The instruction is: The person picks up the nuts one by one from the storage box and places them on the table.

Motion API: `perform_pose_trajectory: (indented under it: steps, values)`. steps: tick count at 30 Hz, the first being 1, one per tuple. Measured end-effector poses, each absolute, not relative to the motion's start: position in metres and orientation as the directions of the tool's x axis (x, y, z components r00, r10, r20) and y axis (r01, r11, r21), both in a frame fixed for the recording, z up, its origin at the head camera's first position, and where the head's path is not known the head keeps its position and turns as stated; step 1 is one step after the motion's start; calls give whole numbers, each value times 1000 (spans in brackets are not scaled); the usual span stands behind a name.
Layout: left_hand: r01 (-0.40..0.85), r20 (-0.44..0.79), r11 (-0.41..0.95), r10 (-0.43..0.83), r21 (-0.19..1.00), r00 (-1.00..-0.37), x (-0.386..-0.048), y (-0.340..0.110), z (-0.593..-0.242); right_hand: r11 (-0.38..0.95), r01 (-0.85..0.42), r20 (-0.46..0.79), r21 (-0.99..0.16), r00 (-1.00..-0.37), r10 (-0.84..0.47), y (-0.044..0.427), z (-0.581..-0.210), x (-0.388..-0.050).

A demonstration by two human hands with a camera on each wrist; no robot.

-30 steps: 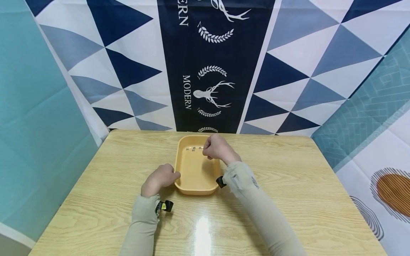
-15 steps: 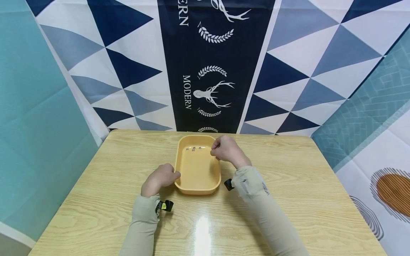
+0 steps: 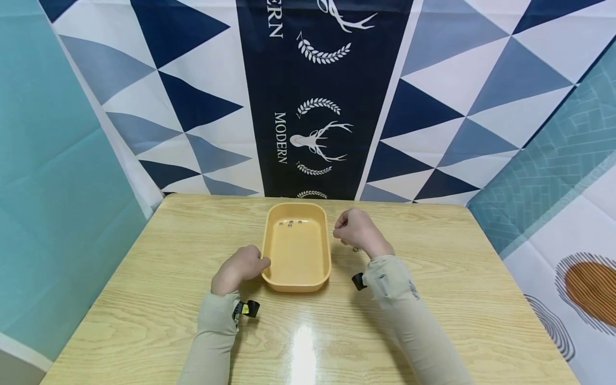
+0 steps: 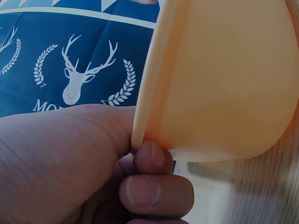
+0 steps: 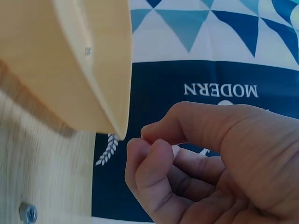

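Note:
My left hand (image 3: pixel 242 269) holds the near left rim of a yellow plastic tray (image 3: pixel 295 267), with its thumb inside the wall and fingers outside. Several small metal nuts (image 3: pixel 290 225) lie at the tray's far end. To the right of the tray, my right hand (image 3: pixel 358 231) is held above the table, thumb and index fingertips pressed together. In the right wrist view those fingertips (image 5: pixel 161 151) pinch what seems to be a small nut, almost wholly hidden between them. A loose hex nut (image 5: pixel 29 213) lies on the wood below; in the head view loose nuts (image 3: pixel 356 249) show under the wrist.
The wooden table (image 3: pixel 433 299) reaches to a patterned cloth backdrop (image 3: pixel 313 107) behind the tray. A teal cloth (image 3: pixel 62 187) hangs at the left, and patterned cloth (image 3: pixel 568 224) at the right. Each wrist carries a black camera mount (image 3: pixel 358 281).
My right hand has moved right, from over the tray's inside to beyond its right rim, fingertips still together. Nuts on the table have come into view. The left hand stays put.

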State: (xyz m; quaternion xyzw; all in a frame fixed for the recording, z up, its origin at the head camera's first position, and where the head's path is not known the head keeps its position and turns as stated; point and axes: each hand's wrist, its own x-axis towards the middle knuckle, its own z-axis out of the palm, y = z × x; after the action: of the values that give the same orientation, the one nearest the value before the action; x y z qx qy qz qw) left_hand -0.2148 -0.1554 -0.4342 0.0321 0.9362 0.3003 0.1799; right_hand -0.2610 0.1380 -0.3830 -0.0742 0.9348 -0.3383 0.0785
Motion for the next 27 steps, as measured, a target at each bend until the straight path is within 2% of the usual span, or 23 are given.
perform_pose_trajectory:
  steps: [13,27]
  values:
    - [-55,-330,810,175,584,-928,-214,-156,-433,791,-12,-161,-612,-977,-140,172,-388,-262]
    - [-40,-321,820,179,571,-930,-216,-156,-433,829,-8,-162,-560,-980,-118,200,-403,-268]
